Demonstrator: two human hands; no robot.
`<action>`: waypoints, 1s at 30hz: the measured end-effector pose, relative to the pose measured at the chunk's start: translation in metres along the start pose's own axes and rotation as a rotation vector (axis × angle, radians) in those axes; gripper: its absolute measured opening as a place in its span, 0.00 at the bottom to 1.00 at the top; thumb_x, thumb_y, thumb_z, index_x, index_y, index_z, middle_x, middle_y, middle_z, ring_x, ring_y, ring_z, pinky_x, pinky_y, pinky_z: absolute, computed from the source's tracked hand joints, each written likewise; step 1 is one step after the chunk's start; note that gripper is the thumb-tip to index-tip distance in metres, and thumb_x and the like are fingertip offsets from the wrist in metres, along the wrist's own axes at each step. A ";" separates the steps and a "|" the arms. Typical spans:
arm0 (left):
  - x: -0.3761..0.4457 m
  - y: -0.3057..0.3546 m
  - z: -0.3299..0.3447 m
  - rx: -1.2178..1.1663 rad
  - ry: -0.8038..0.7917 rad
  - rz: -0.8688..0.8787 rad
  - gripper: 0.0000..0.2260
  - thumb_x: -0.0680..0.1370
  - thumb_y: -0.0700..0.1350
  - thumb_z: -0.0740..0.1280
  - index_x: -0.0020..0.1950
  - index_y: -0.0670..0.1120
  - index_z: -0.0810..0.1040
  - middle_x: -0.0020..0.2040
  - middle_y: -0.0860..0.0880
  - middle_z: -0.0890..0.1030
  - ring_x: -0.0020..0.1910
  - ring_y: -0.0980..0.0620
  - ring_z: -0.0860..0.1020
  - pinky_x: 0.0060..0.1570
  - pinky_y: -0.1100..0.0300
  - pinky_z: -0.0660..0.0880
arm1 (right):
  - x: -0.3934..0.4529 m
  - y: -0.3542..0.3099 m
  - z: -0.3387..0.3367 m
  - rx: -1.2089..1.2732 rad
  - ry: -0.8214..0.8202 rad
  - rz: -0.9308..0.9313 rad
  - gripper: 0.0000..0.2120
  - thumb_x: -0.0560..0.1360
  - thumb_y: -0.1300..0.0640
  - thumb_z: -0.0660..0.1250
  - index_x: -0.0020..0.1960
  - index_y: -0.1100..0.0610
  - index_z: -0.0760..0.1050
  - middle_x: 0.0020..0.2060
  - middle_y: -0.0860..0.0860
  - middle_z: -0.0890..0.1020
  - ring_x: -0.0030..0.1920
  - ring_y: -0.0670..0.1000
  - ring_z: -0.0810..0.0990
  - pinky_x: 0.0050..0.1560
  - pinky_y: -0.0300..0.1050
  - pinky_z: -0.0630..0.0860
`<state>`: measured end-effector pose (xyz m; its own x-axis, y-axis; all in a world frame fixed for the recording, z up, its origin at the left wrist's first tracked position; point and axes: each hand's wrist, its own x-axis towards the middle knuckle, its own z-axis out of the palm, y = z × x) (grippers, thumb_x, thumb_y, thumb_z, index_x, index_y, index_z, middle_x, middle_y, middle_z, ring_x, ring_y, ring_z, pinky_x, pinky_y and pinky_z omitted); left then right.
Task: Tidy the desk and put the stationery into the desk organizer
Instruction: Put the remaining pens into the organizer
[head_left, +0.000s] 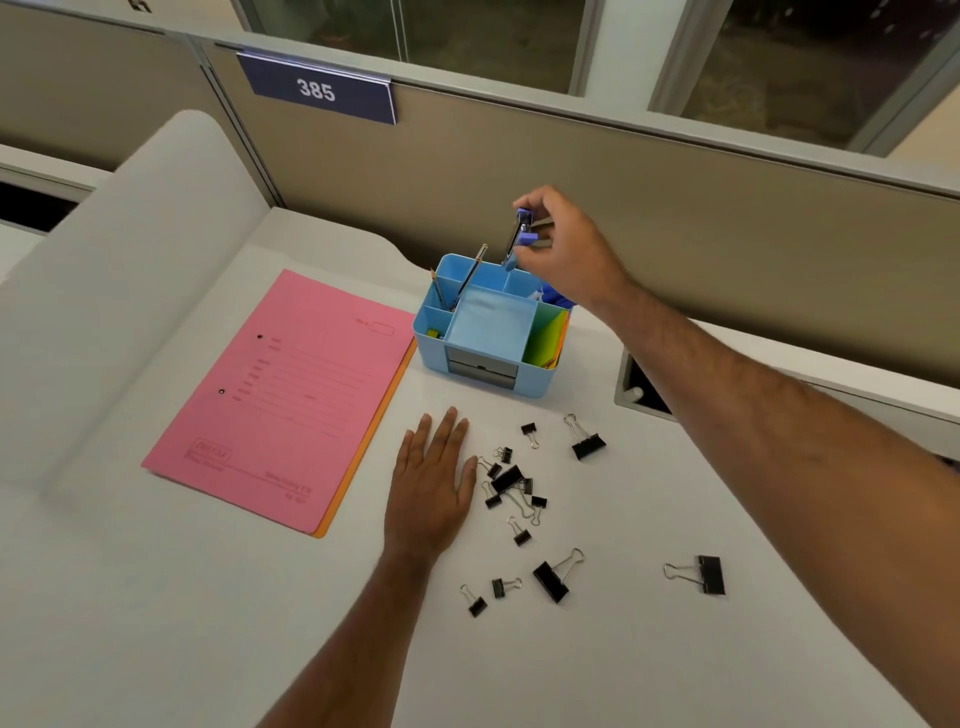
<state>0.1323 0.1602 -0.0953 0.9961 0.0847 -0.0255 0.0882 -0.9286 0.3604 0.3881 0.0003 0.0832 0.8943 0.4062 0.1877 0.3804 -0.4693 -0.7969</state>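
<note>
White desk (208, 623) under you, with a beige partition (571, 171) behind it carrying a blue plate marked 385 (317, 89), and dark windows above that.

Your right hand (566, 249) is raised over the back of the blue organizer (535, 382), fingers and thumb pinching a purple stapler (521, 236). The stapler hangs tilted, its lower end right at the rim of a rear compartment; you cannot tell whether it touches the rim. Two pencils (470, 275) lean in the rear left compartment. The big middle compartment shows only its blue floor, coloured paper (548, 338) stands in the right-hand slot, and something small and yellow sits in the front left pocket. Something blue shows behind the organizer's right rear corner, under your wrist, too hidden to name.

Your left hand (434, 483) lies flat on the desk, palm down, fingers straight and holding nothing. Just right of it sits a loose cluster of black binder clips (511, 483), its nearest clip just beside your fingers. More clips are scattered around, with larger ones lying well apart toward the right and front.

A pink folder (280, 400) lies left of the organizer, an orange edge showing beneath it.
</note>
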 end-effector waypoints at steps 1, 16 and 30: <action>0.000 0.000 0.000 0.001 -0.003 -0.001 0.26 0.86 0.57 0.52 0.84 0.54 0.54 0.84 0.56 0.51 0.83 0.54 0.44 0.82 0.49 0.49 | 0.008 0.002 0.002 -0.017 -0.047 0.005 0.18 0.74 0.65 0.72 0.62 0.55 0.74 0.53 0.51 0.80 0.52 0.49 0.83 0.56 0.46 0.82; 0.001 -0.001 -0.001 -0.011 0.003 -0.003 0.26 0.86 0.57 0.53 0.83 0.54 0.56 0.84 0.57 0.51 0.83 0.54 0.44 0.82 0.49 0.49 | 0.077 0.020 0.039 -0.295 -0.489 -0.051 0.20 0.74 0.63 0.76 0.62 0.49 0.79 0.58 0.46 0.81 0.60 0.45 0.79 0.60 0.43 0.79; 0.001 -0.001 -0.001 -0.009 -0.017 -0.011 0.26 0.86 0.58 0.51 0.84 0.54 0.54 0.84 0.57 0.49 0.83 0.54 0.42 0.82 0.49 0.49 | 0.092 0.020 0.057 -0.630 -0.628 -0.230 0.22 0.72 0.60 0.78 0.64 0.49 0.80 0.66 0.49 0.75 0.65 0.51 0.73 0.55 0.42 0.72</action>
<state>0.1331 0.1613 -0.0951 0.9950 0.0888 -0.0455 0.0993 -0.9245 0.3680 0.4642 0.0732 0.0517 0.5584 0.8075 -0.1899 0.7562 -0.5896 -0.2836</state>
